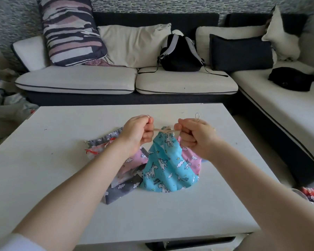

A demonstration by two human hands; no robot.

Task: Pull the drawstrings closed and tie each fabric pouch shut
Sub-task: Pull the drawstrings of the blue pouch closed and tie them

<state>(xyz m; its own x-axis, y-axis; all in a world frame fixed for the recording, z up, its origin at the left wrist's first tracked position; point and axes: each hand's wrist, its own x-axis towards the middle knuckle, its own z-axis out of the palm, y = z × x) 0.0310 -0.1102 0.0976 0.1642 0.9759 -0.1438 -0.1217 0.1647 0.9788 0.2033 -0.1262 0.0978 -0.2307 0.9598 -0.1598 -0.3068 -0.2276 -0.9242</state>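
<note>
Blue pouch lifted mid-table.

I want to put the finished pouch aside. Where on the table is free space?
Free: the table's near strip between the forearms, its far strip toward the sofa, and its far-left part. Crowded: the middle, where grey and pink pouches lie beneath the blue pouch.

turquoise unicorn-print pouch, pink pouch, grey pouch.
</note>
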